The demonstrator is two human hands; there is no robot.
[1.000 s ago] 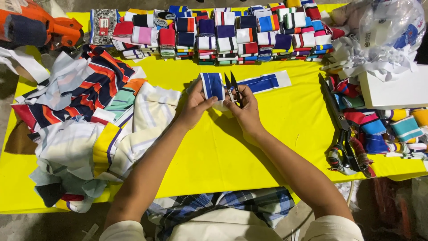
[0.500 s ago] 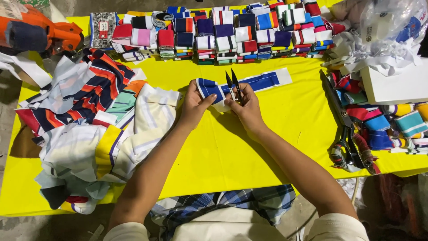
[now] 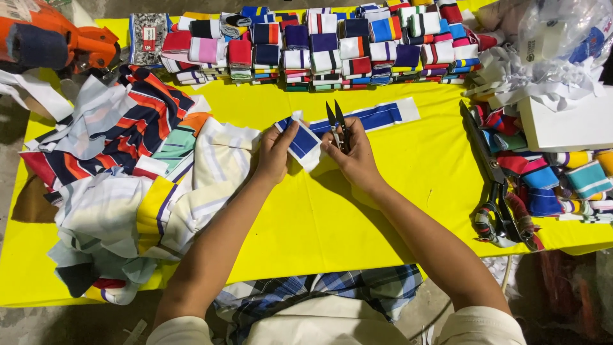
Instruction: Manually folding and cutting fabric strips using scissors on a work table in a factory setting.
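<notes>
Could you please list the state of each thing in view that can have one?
Left hand: pinching the folded end of the strip.
Right hand: holding the snips.
Blue-and-white strip: flat on the table, left end folded over.
Snips: blades slightly apart, pointing away.
Large scissors: closed, lying flat.
Folded bands: stacked in rows.
Fabric pile: loose, crumpled.

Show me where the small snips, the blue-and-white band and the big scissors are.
small snips [image 3: 336,121], head view, on the blades.
blue-and-white band [image 3: 377,116], head view, blue middle stripe.
big scissors [image 3: 495,214], head view, near the handles.
</notes>
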